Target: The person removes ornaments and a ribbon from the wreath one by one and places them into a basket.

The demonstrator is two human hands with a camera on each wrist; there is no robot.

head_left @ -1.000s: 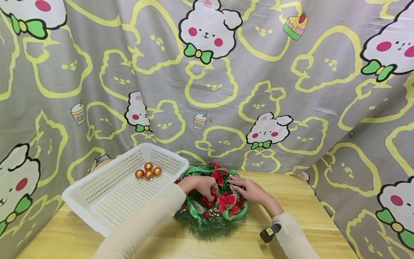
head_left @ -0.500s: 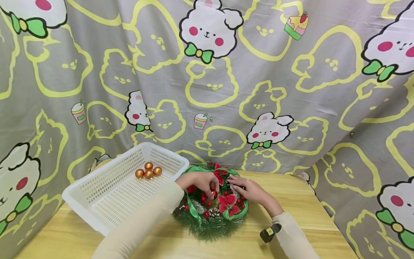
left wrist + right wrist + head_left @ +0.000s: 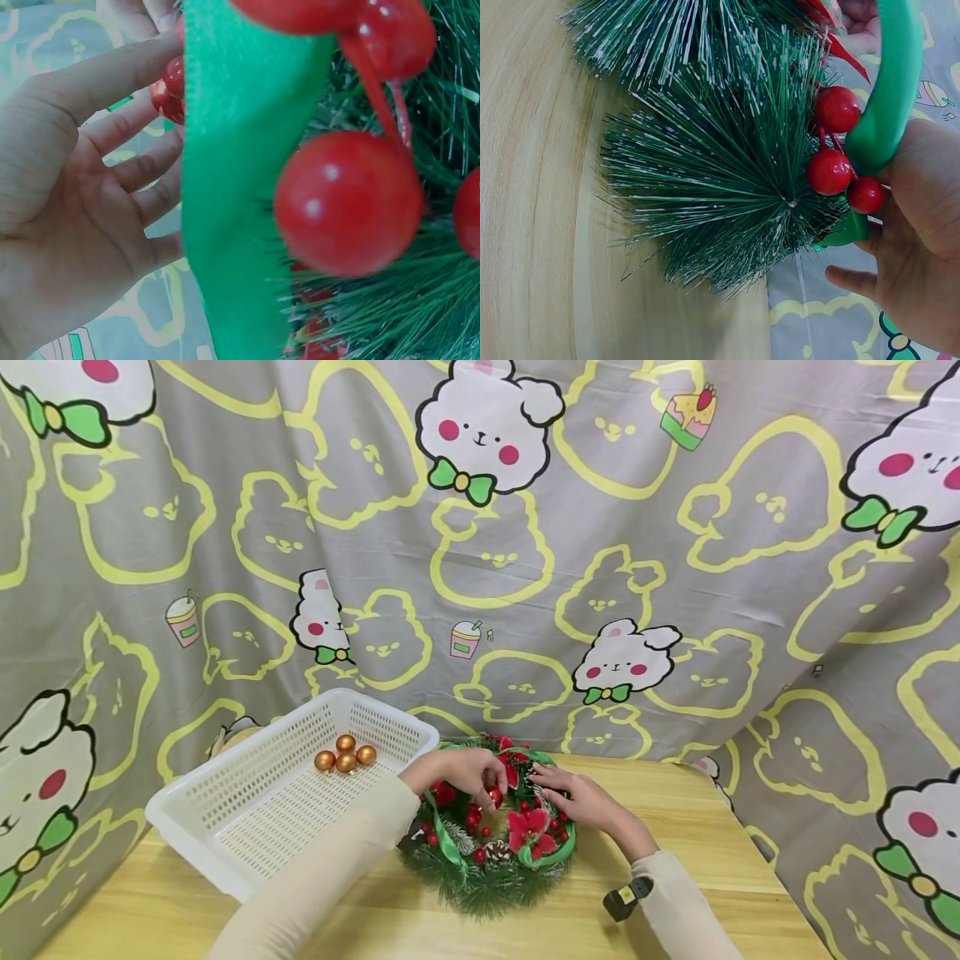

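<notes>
A Christmas wreath (image 3: 487, 893) of green bristly needles lies on the table, dressed with red berries (image 3: 349, 204), red flowers (image 3: 531, 833), a pine cone (image 3: 497, 853) and green ribbon (image 3: 236, 180). Above its centre my left hand (image 3: 474, 774) pinches a shiny red bauble (image 3: 495, 797) between thumb and fingers. In the left wrist view the ribbon partly hides that bauble and the fingertips. My right hand (image 3: 585, 797) rests on the wreath's right side with its fingers extended. In the right wrist view its thumb passes behind the ribbon, beside a cluster of red berries (image 3: 829, 172).
Left of the wreath stands a white perforated plastic basket (image 3: 247, 797) with several gold baubles (image 3: 346, 763) inside. The wooden table (image 3: 675, 827) ends against a grey patterned curtain (image 3: 495, 568). A small black device (image 3: 627, 899) sits at the right wrist.
My left hand has risen out of the wreath's middle and drawn slightly up and left, bringing the red bauble into view. The right hand stays in place.
</notes>
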